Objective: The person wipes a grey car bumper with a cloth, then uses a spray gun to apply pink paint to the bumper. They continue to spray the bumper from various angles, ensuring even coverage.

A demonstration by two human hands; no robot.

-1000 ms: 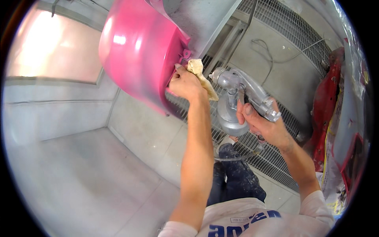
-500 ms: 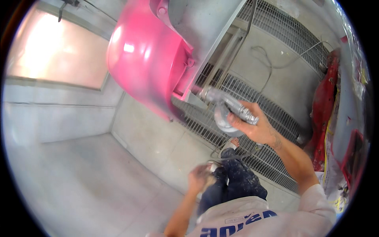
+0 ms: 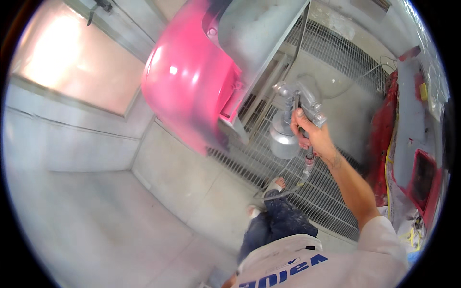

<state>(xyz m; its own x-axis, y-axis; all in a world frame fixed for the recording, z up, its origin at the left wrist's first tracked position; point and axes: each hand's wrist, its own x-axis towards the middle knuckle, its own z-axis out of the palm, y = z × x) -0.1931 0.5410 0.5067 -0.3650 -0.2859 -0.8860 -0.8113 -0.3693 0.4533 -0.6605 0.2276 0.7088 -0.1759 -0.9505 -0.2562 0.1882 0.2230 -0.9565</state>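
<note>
Spray gun gripped in right hand, apart from pink bumper; likely coating step; next pass calls for even spacing. Left hand out of view, cannot tell.

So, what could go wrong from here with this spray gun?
The hose curves close by the feet, so a step might snag it. The spray gun in the right hand is near the glossy pink panel, so a bump could mar it. The toes look bare, so drips might land there.
</note>
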